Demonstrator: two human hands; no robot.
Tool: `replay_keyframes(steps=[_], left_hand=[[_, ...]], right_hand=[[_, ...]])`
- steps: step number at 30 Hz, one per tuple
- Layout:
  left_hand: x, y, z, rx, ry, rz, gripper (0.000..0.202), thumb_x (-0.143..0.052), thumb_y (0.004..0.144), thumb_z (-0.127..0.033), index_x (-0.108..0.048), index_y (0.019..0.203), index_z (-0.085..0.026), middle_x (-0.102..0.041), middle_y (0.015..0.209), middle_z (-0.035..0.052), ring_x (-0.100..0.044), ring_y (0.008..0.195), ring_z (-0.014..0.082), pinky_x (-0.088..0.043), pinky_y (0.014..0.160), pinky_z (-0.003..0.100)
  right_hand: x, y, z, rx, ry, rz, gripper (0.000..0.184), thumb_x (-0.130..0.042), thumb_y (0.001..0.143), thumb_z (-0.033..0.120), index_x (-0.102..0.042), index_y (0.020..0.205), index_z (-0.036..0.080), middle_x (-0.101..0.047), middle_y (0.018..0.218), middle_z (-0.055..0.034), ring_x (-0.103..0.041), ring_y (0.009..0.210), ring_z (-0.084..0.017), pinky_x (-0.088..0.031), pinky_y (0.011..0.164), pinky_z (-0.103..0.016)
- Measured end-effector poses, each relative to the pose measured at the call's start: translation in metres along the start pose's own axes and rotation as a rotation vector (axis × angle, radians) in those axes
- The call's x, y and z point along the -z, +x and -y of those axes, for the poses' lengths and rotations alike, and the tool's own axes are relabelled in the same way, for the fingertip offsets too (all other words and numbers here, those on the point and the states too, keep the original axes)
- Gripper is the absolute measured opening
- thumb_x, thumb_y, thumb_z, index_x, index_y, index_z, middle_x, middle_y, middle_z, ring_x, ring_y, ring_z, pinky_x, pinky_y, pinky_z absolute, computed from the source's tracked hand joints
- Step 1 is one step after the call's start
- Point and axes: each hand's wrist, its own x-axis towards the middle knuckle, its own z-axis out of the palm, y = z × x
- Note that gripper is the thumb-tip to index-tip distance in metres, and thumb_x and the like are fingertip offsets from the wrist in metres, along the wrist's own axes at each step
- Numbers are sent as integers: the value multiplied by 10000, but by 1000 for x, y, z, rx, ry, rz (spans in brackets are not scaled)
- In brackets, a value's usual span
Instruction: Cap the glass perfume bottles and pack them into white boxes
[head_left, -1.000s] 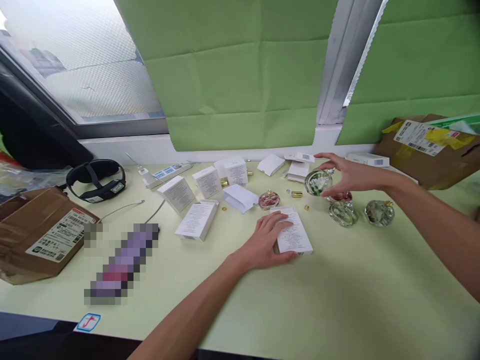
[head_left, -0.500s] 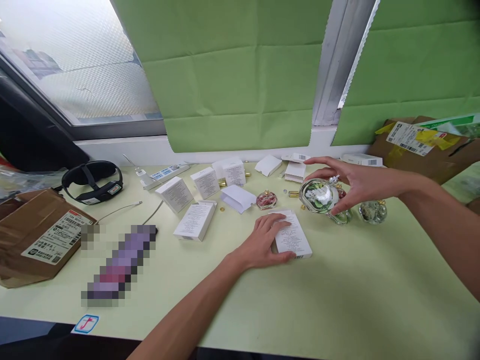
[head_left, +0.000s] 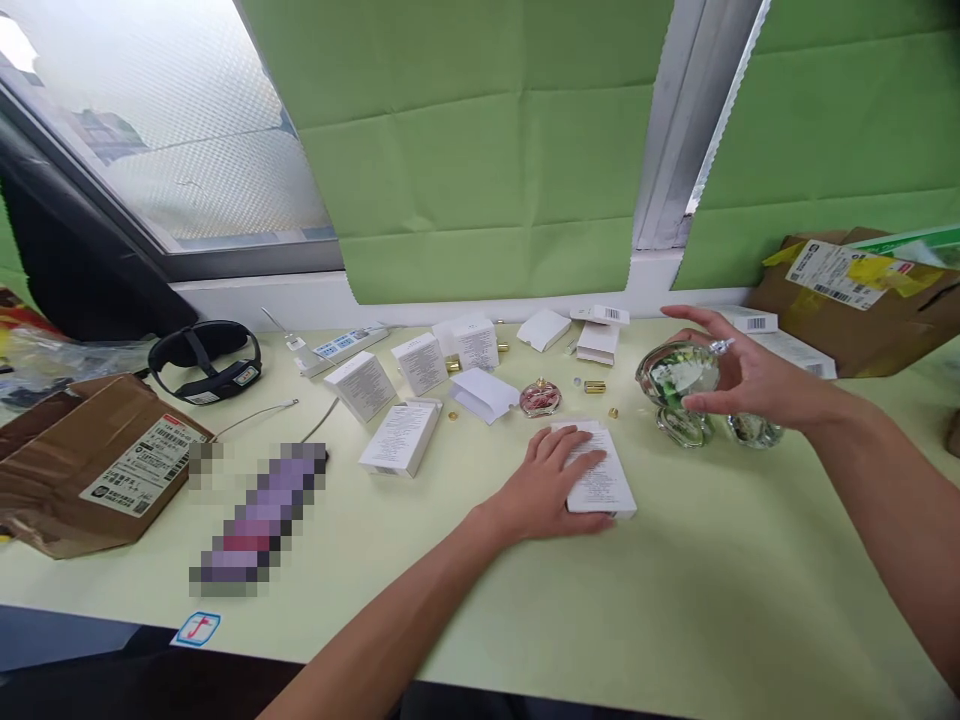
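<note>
Glass bottle [head_left: 679, 375], rounded, clear, with green and white inside and a small silvery neck at its upper right; held off the table [head_left: 675, 600] in the right hand [head_left: 750, 385], fingers curled round its far and near sides, above the table's far right part. Directly beneath and just beside it, two more rounded clear glass bottles [head_left: 684, 425] and [head_left: 754, 430] stand on the surface. White carton [head_left: 600, 480], flat, oblong, printed in fine grey text, lies near the table's middle; the left hand [head_left: 551, 480] rests on it palm down, fingers spread over its left half, thumb along its near edge. Small red glass bottle [head_left: 540, 398], round, gold-topped, stands just beyond the carton; gold caps [head_left: 594, 386] lie scattered near it. Further white cartons [head_left: 420, 362], matt card, some upright and some flat, sit toward the far edge, with a white power strip [head_left: 341, 347] at the far left. Black headband [head_left: 206, 358] and a brown cardboard parcel [head_left: 90, 460] with a shipping label occupy the left edge; another labelled brown parcel [head_left: 862, 290] sits at the far right corner. The table is smooth, pale green; its near half, from the carton to the near edge, lies open.
</note>
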Motion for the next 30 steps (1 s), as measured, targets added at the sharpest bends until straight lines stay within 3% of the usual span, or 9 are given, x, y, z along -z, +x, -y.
replay_keyframes(steps=[3, 6, 11, 15, 18, 21, 23, 26, 30], left_hand=[[-2, 10, 0, -33, 133, -1, 706, -457, 926, -653, -378, 1481, -224, -364, 1566, 128, -237, 1497, 306, -108, 1247, 514], [-3, 31, 3, -80, 236, 1, 557, -347, 1011, -516, -415, 1454, -187, -412, 1534, 138, -308, 1462, 292, -164, 1230, 493], [-5, 65, 11, -51, 294, 4, 498, -457, 979, -372, -442, 1441, -186, -443, 1501, 137, -392, 1395, 293, -249, 1182, 459], [0, 72, 13, -31, 305, 47, 479, -514, 942, -352, -500, 1393, -189, -484, 1453, 146, -439, 1344, 325, -286, 1143, 479], [16, 72, 10, -33, 292, 136, 427, -501, 945, -308, -530, 1355, -191, -540, 1391, 144, -501, 1294, 323, -337, 1094, 475], [47, 78, 6, -55, 242, 284, 468, -540, 939, -383, -520, 1366, -194, -567, 1384, 125, -549, 1255, 310, -353, 1089, 470], [73, 93, 6, -31, 207, 374, 480, -568, 928, -409, -530, 1360, -203, -613, 1338, 100, -588, 1209, 280, -407, 1050, 419], [99, 128, 15, 146, 314, 357, 351, -496, 962, -256, -590, 1299, -236, -642, 1302, 61, -596, 1201, 233, -455, 996, 346], [91, 177, 34, 282, 401, 396, 363, -577, 893, -154, -626, 1251, -189, -625, 1301, 131, -599, 1194, 292, -481, 980, 415]], right_hand=[[-13, -14, -5, 55, 259, 142, 1049, -836, 685, 332, -210, 1519, 441, -434, 1419, -109, -661, 1021, -263, -571, 836, -353], [-34, -25, -9, 57, 340, 259, 1013, -829, 712, 290, -229, 1514, 444, -458, 1398, -92, -658, 1051, -255, -568, 879, -365], [-68, -25, -28, 68, 558, 453, 949, -830, 719, 231, -305, 1485, 424, -370, 1507, -63, -566, 1240, -255, -510, 1009, -402], [-82, -22, -44, 103, 643, 511, 846, -827, 720, 191, -424, 1440, 376, -371, 1521, -56, -450, 1362, -256, -449, 1074, -406], [-81, -24, -49, 137, 684, 513, 802, -821, 724, 196, -461, 1427, 335, -410, 1497, -76, -454, 1358, -265, -446, 1069, -407], [-77, -28, -51, 142, 659, 551, 787, -816, 730, 216, -466, 1427, 319, -463, 1452, -82, -481, 1329, -262, -438, 1072, -413], [-77, -28, -51, 134, 634, 595, 765, -812, 734, 228, -477, 1417, 312, -516, 1395, -79, -510, 1296, -253, -427, 1078, -413], [-82, -28, -49, 116, 651, 655, 751, -805, 742, 247, -476, 1415, 294, -554, 1347, -85, -549, 1246, -245, -437, 1056, -410], [-93, -28, -40, 116, 646, 636, 752, -773, 756, 223, -463, 1438, 295, -501, 1431, -86, -505, 1293, -240, -426, 1064, -400]])
